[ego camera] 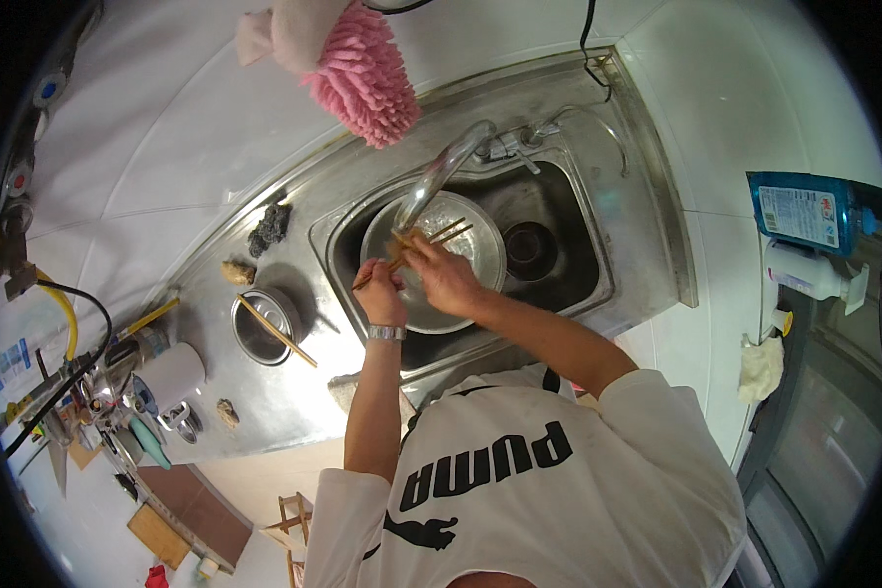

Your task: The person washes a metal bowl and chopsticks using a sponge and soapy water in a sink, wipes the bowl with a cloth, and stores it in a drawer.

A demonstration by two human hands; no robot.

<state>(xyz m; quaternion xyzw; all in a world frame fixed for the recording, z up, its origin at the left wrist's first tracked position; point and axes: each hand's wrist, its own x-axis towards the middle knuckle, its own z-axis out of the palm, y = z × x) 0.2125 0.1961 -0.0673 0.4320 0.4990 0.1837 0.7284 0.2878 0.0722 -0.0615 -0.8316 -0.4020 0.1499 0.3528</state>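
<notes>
My left hand (380,292), with a metal watch band at the wrist, grips a pair of wooden chopsticks (452,230) near one end. My right hand (445,275) closes around the middle of the chopsticks with a tan, fibrous scrubber (398,245) partly hidden by the fingers. Both hands are above a round metal basin (494,257) that sits in the left part of the stainless steel sink (567,213). The curved chrome faucet (441,173) ends just over my right fingers. Whether water runs is hard to tell.
On the counter left of the sink stand a metal pot (264,339) with chopsticks (275,328) across its rim, a steel wool pad (269,229) and a brown sponge (237,273). A pink chenille mitt (364,81) hangs above. Blue (801,213) and white bottles (805,270) are at right.
</notes>
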